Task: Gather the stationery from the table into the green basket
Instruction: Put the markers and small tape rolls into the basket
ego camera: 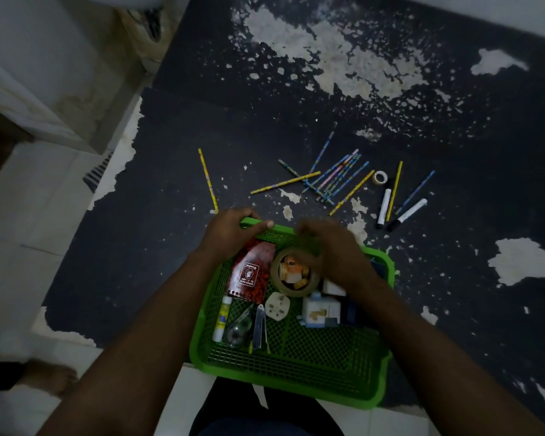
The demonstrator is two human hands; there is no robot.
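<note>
The green basket (296,390) sits at the near edge of the dark table. My left hand (233,228) grips its far-left rim. My right hand (331,250) is blurred, fingers curled down over a brown tape roll (279,278) inside the basket; I cannot tell whether it holds anything. Also in the basket lie a red notebook (252,272), a glue stick (222,317) and a white plug (277,306). On the table beyond lie several patterned pencils (337,174), one yellow pencil (208,180) apart to the left, a small tape roll (380,177) and two white markers (384,209) (408,214).
The table top (170,247) is black with peeling pale patches. A white tiled floor and a wall lie to the left, with a bare foot (54,377) at the lower left. The basket overhangs the table's near edge above my legs.
</note>
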